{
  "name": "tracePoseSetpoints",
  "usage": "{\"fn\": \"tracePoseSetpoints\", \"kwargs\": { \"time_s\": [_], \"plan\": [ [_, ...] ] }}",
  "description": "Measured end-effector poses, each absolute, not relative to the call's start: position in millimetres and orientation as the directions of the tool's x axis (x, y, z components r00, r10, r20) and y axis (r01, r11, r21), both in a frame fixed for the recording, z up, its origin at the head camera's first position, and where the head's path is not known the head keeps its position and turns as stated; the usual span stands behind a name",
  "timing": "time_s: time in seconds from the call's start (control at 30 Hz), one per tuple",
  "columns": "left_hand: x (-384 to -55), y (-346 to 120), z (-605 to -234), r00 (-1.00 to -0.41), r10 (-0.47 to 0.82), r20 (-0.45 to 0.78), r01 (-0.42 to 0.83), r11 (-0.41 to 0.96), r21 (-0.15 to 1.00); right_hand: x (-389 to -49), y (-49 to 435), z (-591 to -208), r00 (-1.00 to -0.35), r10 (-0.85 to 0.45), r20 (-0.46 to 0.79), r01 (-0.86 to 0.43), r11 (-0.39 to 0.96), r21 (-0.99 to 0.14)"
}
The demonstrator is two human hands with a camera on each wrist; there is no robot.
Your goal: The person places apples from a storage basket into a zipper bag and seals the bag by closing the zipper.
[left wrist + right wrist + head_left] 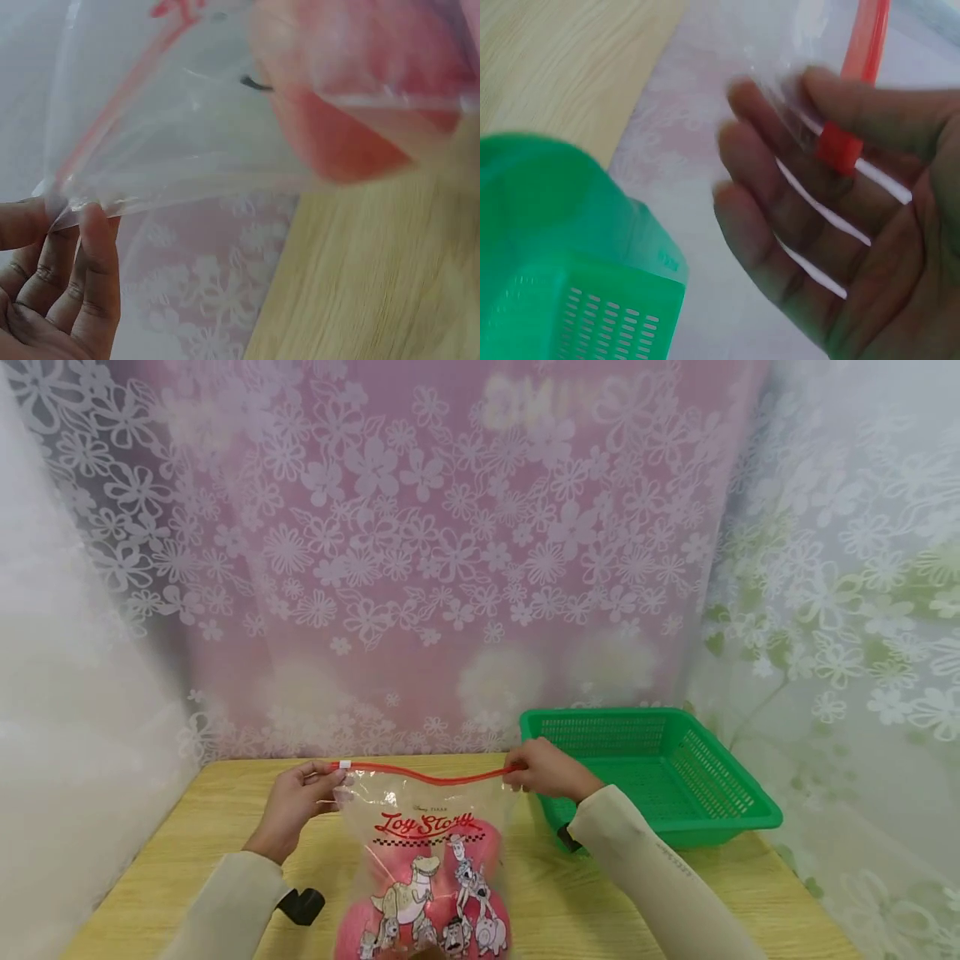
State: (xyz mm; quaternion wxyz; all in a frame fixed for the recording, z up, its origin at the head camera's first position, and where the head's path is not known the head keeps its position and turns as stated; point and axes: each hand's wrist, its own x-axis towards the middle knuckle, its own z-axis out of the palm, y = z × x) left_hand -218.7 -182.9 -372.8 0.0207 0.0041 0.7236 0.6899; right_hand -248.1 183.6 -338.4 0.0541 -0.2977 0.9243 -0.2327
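A clear zip bag (427, 797) printed with "Toy Story" and cartoon figures stands upright between both hands, several pink-red round things (480, 847) inside. Along its top runs a red zip strip (442, 781), sagging mid-way, with a white slider (345, 764) at the left end. My left hand (296, 802) pinches the top left corner by the slider; thumb and fingers meet on the clear film in the left wrist view. At the opposite corner, my right hand (551, 768) pinches the red strip's end (840, 148) between thumb and forefinger, its other fingers loosely bent.
Just right of my right hand, a green plastic basket (731, 823) with slotted walls sits on the wood-grain table (187, 835). Flower-patterned sheeting (450, 552) hangs behind the table and along both sides.
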Motion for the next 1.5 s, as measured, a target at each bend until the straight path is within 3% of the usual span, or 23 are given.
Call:
{"fn": "tracePoseSetpoints", "kwargs": {
  "time_s": [0.27, 0.57, 0.97, 1.5],
  "plan": [
    [-256, -181, -401, -0.998, -0.034, -0.045, -0.05, 0.167, 0.985, -273, 161, -345, -0.913, -0.409, -0.006, -0.397, 0.891, -0.22],
    [-270, -189, -436, -0.995, -0.028, -0.101, -0.105, 0.303, 0.947, -290, 139, -351, -0.908, -0.401, -0.12, -0.402, 0.916, -0.015],
    [-275, -192, -432, -0.991, 0.077, -0.113, -0.065, 0.464, 0.884, -296, 135, -354, -0.917, -0.333, -0.22, -0.325, 0.943, -0.071],
    [-271, -194, -424, -0.988, 0.123, -0.094, -0.003, 0.595, 0.803, -299, 136, -357, -0.92, -0.341, -0.194, -0.307, 0.933, -0.188]
  ]
}}
